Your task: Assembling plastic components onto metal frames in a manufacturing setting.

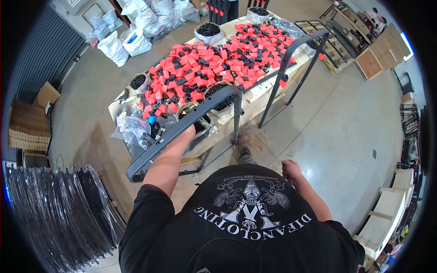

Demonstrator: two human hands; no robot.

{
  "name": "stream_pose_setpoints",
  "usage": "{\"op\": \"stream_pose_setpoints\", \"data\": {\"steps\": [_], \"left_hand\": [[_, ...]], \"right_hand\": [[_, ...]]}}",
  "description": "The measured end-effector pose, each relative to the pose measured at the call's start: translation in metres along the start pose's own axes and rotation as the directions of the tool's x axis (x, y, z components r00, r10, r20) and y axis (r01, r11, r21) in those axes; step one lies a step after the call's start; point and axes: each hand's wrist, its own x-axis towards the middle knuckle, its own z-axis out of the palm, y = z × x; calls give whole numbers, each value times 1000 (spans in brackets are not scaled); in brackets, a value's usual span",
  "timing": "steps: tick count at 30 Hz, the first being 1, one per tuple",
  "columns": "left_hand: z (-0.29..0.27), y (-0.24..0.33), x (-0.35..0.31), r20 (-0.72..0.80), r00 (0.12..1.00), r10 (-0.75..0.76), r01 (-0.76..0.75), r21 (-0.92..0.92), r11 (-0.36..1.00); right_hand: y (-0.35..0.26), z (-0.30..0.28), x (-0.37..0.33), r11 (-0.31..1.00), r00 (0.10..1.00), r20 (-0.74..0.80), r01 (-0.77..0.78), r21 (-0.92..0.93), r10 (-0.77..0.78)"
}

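Observation:
My left hand (187,134) is at the lower edge of a black metal tube frame (182,125), closed round its long bar; most of the fingers are hidden behind the bar. The frame slants from beside my left arm up to the table's near edge, where it bends down. Under the bar, close to that hand, a round container (204,128) of black parts stands at the table edge. My right hand (290,170) hangs at my right side, fingers curled into a fist, with nothing visible in it.
A big heap of red and black plastic pieces (200,68) covers the table (255,101). A second black frame (281,73) stands against its right side. Clear plastic bags (132,127) lie on the left end; wrapped black tubes (63,209) are stacked at lower left.

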Motion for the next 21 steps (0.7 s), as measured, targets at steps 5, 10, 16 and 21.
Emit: {"op": "stream_pose_setpoints", "data": {"steps": [5,10,16,21], "left_hand": [[-39,29,-23,2,1000,13,-12,-134,991],[-63,107,-93,170,902,398,-296,-428,854],[-92,178,-130,227,801,554,-379,-526,762],[-120,154,-139,35,859,510,-421,-518,745]], "right_hand": [[-26,25,-12,996,996,78,33,77,-39],[-74,99,-30,999,923,384,3,50,-22],[-105,155,-27,966,769,637,-196,169,45],[-113,123,3,980,558,830,-180,88,27]]}}
